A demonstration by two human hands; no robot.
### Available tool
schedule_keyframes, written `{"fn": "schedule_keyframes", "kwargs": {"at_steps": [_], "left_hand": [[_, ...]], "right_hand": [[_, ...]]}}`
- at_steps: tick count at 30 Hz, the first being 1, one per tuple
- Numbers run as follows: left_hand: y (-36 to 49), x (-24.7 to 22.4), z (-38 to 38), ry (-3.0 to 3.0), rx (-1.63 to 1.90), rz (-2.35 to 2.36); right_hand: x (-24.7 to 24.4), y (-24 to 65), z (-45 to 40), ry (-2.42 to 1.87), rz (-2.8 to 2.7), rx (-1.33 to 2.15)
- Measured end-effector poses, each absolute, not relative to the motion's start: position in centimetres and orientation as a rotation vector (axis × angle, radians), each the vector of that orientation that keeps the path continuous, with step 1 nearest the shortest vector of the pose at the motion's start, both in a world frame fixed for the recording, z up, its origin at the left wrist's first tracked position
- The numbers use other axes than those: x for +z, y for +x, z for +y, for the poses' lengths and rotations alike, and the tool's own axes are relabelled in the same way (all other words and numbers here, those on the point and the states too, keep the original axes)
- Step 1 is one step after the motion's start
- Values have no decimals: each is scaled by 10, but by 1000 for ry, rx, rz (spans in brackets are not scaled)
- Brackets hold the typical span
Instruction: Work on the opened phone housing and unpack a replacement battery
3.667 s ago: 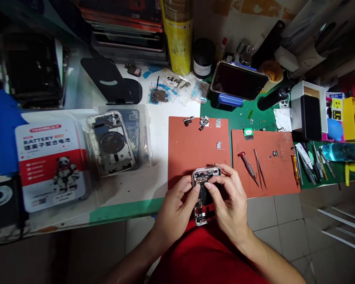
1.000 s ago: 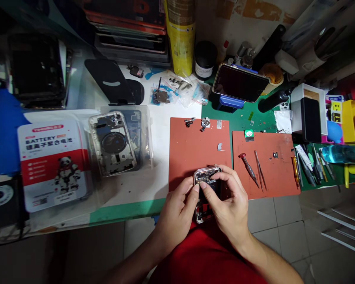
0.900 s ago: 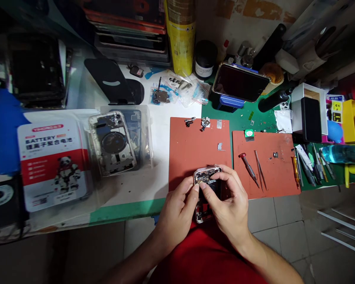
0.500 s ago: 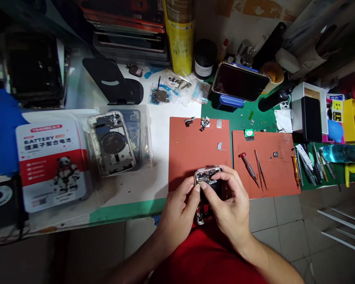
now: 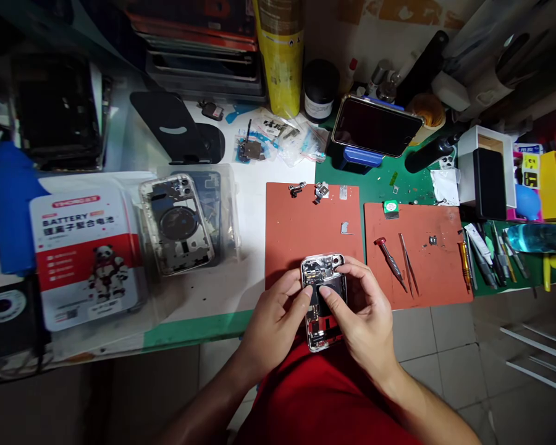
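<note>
An opened phone (image 5: 325,272) with its inner parts exposed is held between my two hands, over the near edge of the left orange mat. My left hand (image 5: 280,321) grips its left side, thumb resting on the inside. On the right side, my right hand (image 5: 366,312) grips it too, with the thumb on the dark inner part and the forefinger near the top right corner. Beyond the phone, a small metal plate (image 5: 346,228) and small camera-like modules (image 5: 321,192) lie on the left orange mat (image 5: 287,235).
A red-capped screwdriver (image 5: 391,264) and tweezers (image 5: 408,264) lie on the right orange mat (image 5: 438,278). At left are a phone frame (image 5: 178,224) and a battery package (image 5: 86,253). Behind stand a propped phone (image 5: 377,125) and a yellow spray can (image 5: 280,68).
My thumbs have slid down from the phone's upper part and slightly apart, uncovering more of its inside. The phone has shifted slightly left and up. Both hands still hold it.
</note>
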State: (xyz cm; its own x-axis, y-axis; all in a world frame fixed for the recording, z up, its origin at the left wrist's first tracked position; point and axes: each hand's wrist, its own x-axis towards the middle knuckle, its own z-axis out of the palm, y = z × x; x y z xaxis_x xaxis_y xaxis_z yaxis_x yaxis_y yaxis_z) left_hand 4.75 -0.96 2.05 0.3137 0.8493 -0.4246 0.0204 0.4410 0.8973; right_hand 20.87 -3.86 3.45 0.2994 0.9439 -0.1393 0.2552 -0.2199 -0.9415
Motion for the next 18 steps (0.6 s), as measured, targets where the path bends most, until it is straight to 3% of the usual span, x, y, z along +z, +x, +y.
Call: {"fn": "schedule_keyframes", "kwargs": {"at_steps": [18], "left_hand": [[48, 24, -12, 921, 673, 1015]], "right_hand": [[39, 204, -35, -1639, -1386, 817]]}}
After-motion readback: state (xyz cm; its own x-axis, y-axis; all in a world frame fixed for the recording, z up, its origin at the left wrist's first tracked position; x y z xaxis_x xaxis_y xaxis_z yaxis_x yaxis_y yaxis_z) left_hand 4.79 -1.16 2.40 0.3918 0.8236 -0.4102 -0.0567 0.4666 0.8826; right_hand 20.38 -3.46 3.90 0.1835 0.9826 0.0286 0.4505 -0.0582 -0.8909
